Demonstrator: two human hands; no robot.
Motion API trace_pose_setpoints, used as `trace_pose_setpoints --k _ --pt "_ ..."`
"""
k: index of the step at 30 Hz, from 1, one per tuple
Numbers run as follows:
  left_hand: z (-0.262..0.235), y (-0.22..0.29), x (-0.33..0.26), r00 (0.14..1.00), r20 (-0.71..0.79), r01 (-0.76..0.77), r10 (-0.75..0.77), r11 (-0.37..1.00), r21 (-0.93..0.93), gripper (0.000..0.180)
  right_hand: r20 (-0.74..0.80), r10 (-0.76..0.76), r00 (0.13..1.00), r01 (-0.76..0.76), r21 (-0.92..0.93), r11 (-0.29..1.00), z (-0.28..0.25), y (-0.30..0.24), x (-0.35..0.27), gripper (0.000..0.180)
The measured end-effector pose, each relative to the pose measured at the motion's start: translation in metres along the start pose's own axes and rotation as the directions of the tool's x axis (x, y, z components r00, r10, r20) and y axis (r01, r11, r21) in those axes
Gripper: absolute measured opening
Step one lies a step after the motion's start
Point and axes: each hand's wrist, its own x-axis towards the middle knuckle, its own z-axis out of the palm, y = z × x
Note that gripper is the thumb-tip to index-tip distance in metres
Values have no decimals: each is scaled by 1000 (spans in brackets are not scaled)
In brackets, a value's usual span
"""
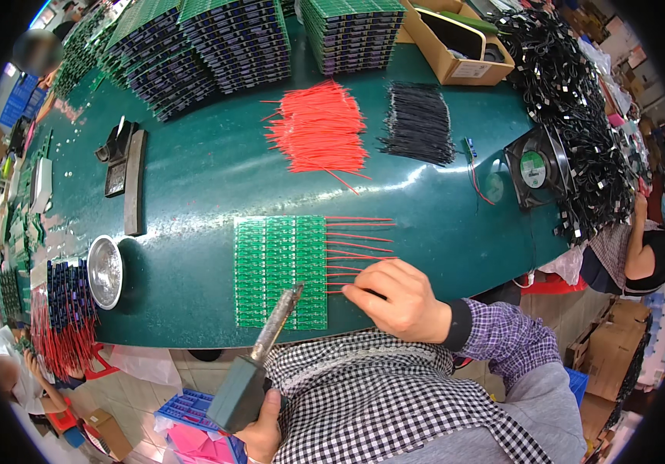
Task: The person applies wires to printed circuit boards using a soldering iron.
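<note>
Now the left hand (263,431) holds a soldering iron (246,383), the right (406,300) a wire (335,292).

R hand (406,301): back up, knuckles bent, thumb + index tips pinched tog. & pointing L; other fingers curled in, partly hidden. R wrist (443,321) approx. straight. R forearm (498,334) sleeved, comes in from lower R; elbow bent, upper arm (541,414) nearer body. L hand (263,435): low, near bottom edge, lower than R & well apart from it; closed in a grip, thumb pointing up, rest of fingers mostly hidden.
</note>
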Motion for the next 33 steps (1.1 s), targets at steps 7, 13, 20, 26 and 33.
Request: trace_pose_setpoints --k 7,13,20,26,33 --pt "39 22 29 992 62 127 -111 847 -516 54 -78 170 982 -175 -60 983 -32 0 -26 19" --pt "55 25 36 975 172 219 -145 776 -591 49 -240 231 943 -247 -37 968 -54 19 -2 22" --pt "69 30 41 975 174 213 -136 789 -576 45 -203 40 978 -68 -133 989 -32 96 65 13" --pt "74 30 40 975 133 221 -176 763 -607 43 -51 12 999 -12 -11 1000 20 122 96 13" --pt "70 26 44 974 157 225 -163 772 -595 46 -13 96 995 -96 -57 994 36 123 100 13"
